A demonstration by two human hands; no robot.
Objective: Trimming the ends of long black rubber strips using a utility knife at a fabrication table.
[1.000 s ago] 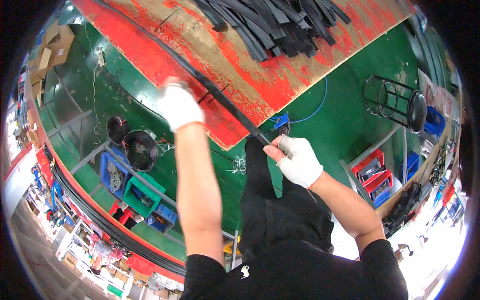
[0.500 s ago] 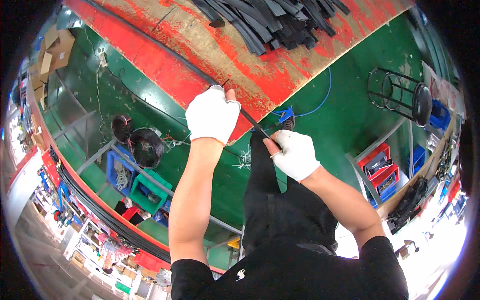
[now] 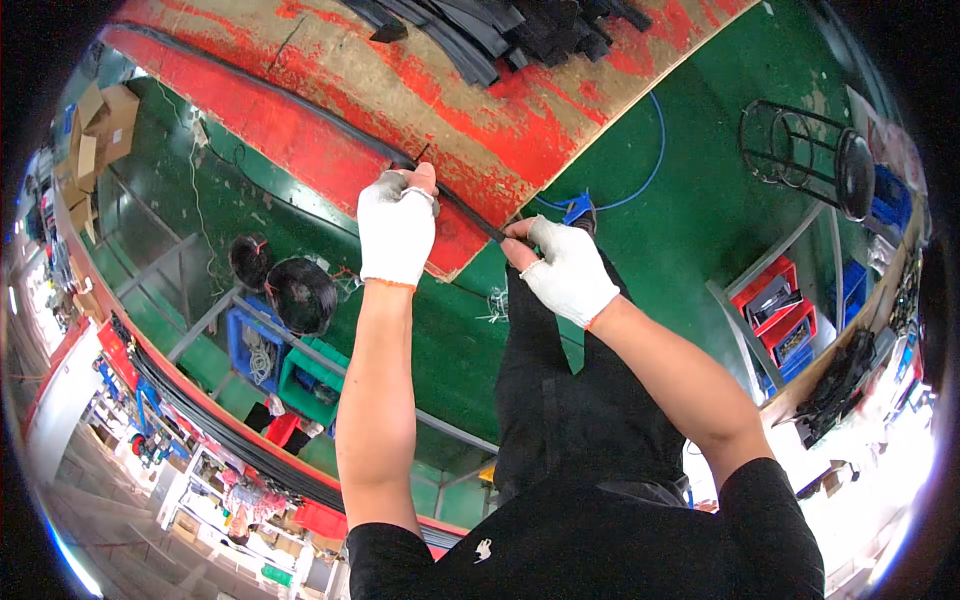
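A long black cable-like strand runs over the red, worn tabletop from the far left to the table's near corner. My left hand, in a white glove with bare fingertips, closes round the strand near that corner. A short thin dark piece sticks up beside its thumb. Just past the table edge, my right hand, gloved the same way, pinches the strand's near end between thumb and fingers. Between the hands the strand is stretched fairly straight. My right fingers hide its very tip.
Black flat strips lie heaped at the table's far side. A blue hose curves over the green floor. To the right stands a black stool; red bins are below it. Black coils and a green crate are at left.
My right hand has moved up and left, its pinch now at the strand's end by the table edge. My left hand has turned slightly, showing more fingertips. The view has shifted a little.
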